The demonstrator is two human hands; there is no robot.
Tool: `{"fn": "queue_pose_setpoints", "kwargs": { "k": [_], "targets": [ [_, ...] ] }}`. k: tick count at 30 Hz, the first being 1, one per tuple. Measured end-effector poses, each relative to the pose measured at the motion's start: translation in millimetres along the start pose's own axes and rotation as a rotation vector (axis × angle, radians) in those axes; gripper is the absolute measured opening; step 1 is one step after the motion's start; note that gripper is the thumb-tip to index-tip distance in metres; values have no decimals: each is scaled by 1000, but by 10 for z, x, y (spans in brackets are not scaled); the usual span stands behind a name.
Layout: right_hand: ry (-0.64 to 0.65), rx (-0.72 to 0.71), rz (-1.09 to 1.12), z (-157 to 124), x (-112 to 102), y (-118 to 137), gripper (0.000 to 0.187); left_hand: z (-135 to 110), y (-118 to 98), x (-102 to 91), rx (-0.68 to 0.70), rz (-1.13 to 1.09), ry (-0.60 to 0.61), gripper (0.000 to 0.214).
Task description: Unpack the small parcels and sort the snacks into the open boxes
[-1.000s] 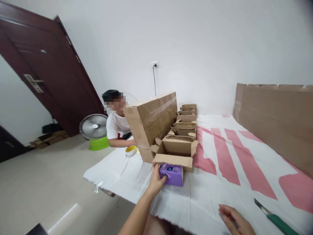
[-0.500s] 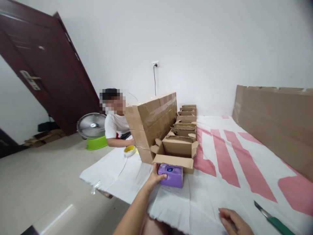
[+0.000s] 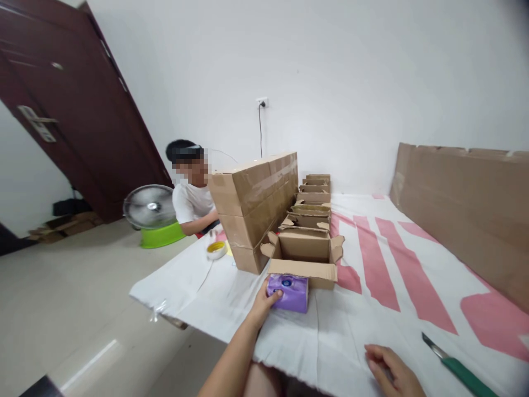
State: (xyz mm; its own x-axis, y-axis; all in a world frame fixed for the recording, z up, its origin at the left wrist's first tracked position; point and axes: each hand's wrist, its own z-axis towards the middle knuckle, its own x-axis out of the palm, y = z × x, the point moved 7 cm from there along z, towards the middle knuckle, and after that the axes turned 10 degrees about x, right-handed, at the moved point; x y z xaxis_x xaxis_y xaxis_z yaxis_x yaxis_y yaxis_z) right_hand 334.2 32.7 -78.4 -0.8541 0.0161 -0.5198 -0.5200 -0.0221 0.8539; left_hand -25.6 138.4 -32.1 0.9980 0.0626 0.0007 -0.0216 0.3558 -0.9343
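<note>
My left hand grips the left end of a purple pack of tissues, thumb on the near face. The pack lies on the cloth-covered table, close against the front of an open cardboard box whose flaps are spread. My right hand rests at the table's near side, fingers loosely bent and apart from the thumb, holding nothing. To its right lies a utility knife with a green handle and its blade out.
More open boxes run in a row toward the wall. Left of them stands a stack of taped boxes, with a tape roll beside it. A person sits beyond the stack, near a fan. Flat cardboard stands at right.
The nearest open box has shifted slightly right relative to the stack. My left hand still holds the tissue pack. The other person's arm has drawn back from the tape roll.
</note>
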Motion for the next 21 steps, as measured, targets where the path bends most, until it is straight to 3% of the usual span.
{"fn": "queue_pose_setpoints", "kwargs": {
  "k": [6,12,16,21],
  "targets": [
    [8,-16,14,-3,40,-34,37,-37,-30,-17,31,26,-4,72],
    [-116,13,44,10,92,-80,38,-30,-28,-33,61,41,-2,69],
    [-53,99,70,148,173,-71,50,-25,9,-41,61,33,6,70],
    [-21,163,174,480,315,151,65,-22,44,-54,59,8,5,72]
  ]
}}
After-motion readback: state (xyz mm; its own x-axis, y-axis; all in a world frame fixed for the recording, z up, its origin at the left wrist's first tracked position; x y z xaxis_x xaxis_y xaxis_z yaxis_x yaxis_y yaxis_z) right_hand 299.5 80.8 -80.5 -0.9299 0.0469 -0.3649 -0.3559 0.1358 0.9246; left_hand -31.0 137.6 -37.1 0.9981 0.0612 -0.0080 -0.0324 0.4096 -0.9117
